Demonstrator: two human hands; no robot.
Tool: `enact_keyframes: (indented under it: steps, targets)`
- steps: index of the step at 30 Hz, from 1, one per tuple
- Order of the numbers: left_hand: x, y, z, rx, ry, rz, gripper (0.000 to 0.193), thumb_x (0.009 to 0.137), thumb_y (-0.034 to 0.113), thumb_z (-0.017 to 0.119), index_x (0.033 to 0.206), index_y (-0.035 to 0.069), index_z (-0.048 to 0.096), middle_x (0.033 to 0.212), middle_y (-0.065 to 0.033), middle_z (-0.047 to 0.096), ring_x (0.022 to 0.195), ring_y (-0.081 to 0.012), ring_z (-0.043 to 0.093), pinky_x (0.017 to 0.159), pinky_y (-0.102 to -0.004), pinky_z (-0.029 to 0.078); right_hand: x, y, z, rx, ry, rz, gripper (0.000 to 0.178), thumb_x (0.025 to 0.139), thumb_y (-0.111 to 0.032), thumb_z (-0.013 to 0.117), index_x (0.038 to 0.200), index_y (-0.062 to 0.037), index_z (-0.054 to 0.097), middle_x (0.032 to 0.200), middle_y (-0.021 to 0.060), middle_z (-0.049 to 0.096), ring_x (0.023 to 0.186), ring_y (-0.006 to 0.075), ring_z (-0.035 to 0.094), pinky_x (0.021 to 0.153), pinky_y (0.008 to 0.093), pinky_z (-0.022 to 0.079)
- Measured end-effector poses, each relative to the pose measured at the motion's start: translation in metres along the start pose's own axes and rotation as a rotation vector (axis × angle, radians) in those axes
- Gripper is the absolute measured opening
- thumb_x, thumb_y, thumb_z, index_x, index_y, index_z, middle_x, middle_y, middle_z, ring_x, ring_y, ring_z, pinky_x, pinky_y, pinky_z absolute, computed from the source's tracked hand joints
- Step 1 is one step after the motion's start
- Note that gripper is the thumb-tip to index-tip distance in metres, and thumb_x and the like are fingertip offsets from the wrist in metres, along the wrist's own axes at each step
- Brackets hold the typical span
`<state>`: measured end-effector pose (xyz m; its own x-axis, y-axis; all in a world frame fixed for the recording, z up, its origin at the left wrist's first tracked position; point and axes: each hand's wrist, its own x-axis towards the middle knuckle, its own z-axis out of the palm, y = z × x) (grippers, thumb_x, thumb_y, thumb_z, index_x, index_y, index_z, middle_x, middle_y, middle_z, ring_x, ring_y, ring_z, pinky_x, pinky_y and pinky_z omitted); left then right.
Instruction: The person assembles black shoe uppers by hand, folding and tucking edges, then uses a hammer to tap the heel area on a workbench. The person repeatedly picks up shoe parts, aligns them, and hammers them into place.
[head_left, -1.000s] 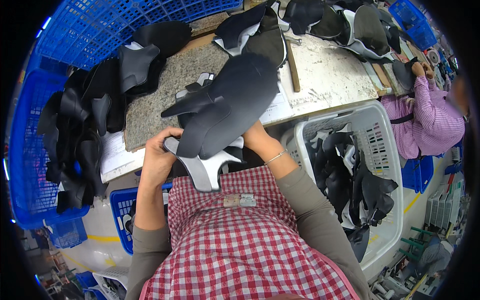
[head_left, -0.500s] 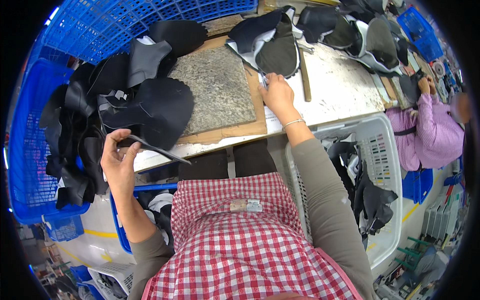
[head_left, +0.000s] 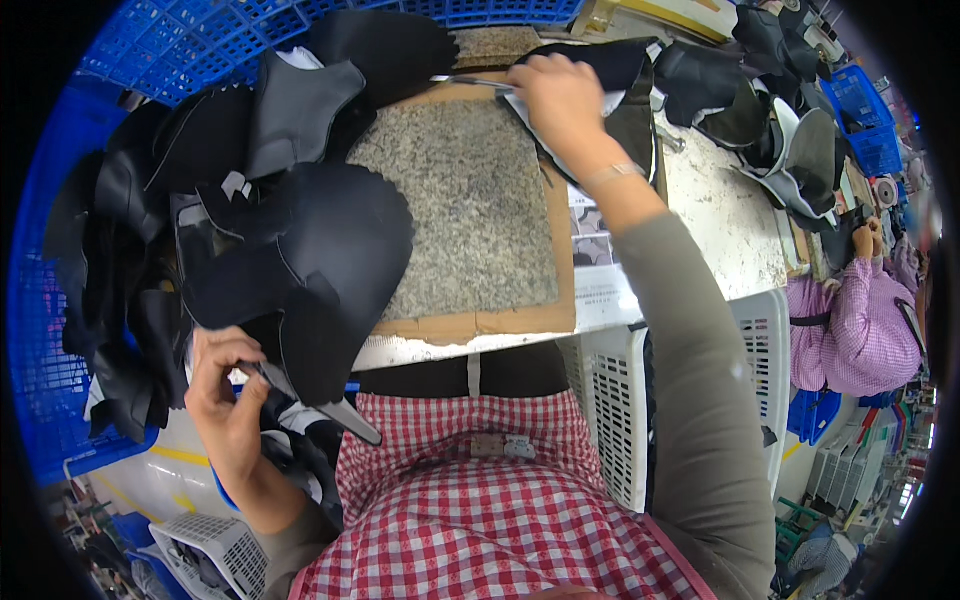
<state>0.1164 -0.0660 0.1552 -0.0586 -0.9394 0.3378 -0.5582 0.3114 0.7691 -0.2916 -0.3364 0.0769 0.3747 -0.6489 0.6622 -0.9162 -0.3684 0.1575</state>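
My left hand (head_left: 228, 395), at the near left edge of the table, pinches a thin dark strip-like piece (head_left: 350, 422) with a grey tapering end that hangs over the apron. Its exact kind is unclear. My right hand (head_left: 570, 105) reaches to the far side and holds a slender silver pen-like tool (head_left: 468, 81) pointing left. Beneath this hand lies a stack of black shoe-upper pieces with white lining (head_left: 632, 125). Between my hands a speckled stone slab (head_left: 455, 215) rests on brown cardboard (head_left: 470, 323). Large black leather pieces (head_left: 340, 250) overlap its left side.
A blue crate (head_left: 40, 400) with black pieces stands at the left, another blue crate (head_left: 230, 40) at the back. White baskets (head_left: 615, 420) stand below the table. A printed sheet (head_left: 597, 270) lies right of the slab. At the right a person in pink (head_left: 865, 325) works.
My right hand has moved away from me onto the stack of black pieces, and its silver tool now points left. My left hand is lower in view, still pinching the strip-like piece.
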Motion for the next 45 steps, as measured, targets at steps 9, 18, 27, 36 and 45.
enact_keyframes:
  steps: [9, 18, 27, 36, 45]
  targets:
    - [-0.003, 0.022, -0.014, -0.084, 0.067, 0.064, 0.022, 0.080, -0.009, 0.068, 0.095, 0.001, 0.056, 0.099, -0.0086, 0.053, 0.093, -0.0180, 0.053, 0.084, -0.0261, 0.042, 0.016, -0.025, 0.068, 0.274, -0.059, 0.082, 0.031, 0.092, -0.015, 0.068, 0.122, -0.0185, 0.076, 0.112, 0.0057, 0.075, 0.112, 0.0287, 0.065, 0.094, 0.0465, 0.051]
    - [0.014, 0.054, 0.065, -0.078, 0.077, 0.403, 0.032, 0.066, -0.018, 0.067, 0.092, 0.000, 0.065, 0.094, -0.0109, 0.067, 0.093, -0.0286, 0.063, 0.084, -0.0369, 0.050, -0.180, -0.125, -0.140, 1.913, -0.685, 0.741, 0.055, 0.106, -0.044, 0.060, 0.132, 0.0033, 0.067, 0.123, 0.0150, 0.074, 0.108, 0.0201, 0.070, 0.094, 0.0324, 0.055]
    - [-0.008, 0.072, 0.098, -0.047, -0.167, 0.419, 0.030, 0.069, -0.015, 0.074, 0.094, 0.000, 0.068, 0.095, -0.0119, 0.066, 0.094, -0.0288, 0.064, 0.083, -0.0374, 0.052, -0.223, -0.166, -0.160, 2.713, -0.346, 1.325, 0.039, 0.107, -0.047, 0.058, 0.103, -0.0086, 0.064, 0.078, -0.0041, 0.040, 0.068, 0.0075, 0.035, 0.061, 0.0196, 0.033]
    - [-0.013, 0.072, 0.103, 0.039, -0.286, 0.484, 0.027, 0.070, -0.013, 0.073, 0.092, 0.001, 0.066, 0.094, -0.0117, 0.065, 0.093, -0.0302, 0.063, 0.081, -0.0378, 0.051, -0.183, -0.172, -0.198, 2.432, -0.241, 0.972, 0.020, 0.106, -0.030, 0.064, 0.105, -0.0103, 0.068, 0.083, -0.0030, 0.063, 0.065, 0.0046, 0.048, 0.058, 0.0213, 0.033]
    - [-0.005, 0.063, 0.099, -0.022, -0.204, 0.465, 0.031, 0.065, -0.017, 0.071, 0.090, 0.001, 0.065, 0.094, -0.0110, 0.065, 0.093, -0.0287, 0.063, 0.082, -0.0373, 0.051, -0.149, -0.133, -0.223, 1.813, 0.011, 0.267, 0.053, 0.094, -0.002, 0.069, 0.145, -0.0127, 0.060, 0.139, 0.0087, 0.061, 0.104, 0.0104, 0.062, 0.082, 0.0263, 0.057]
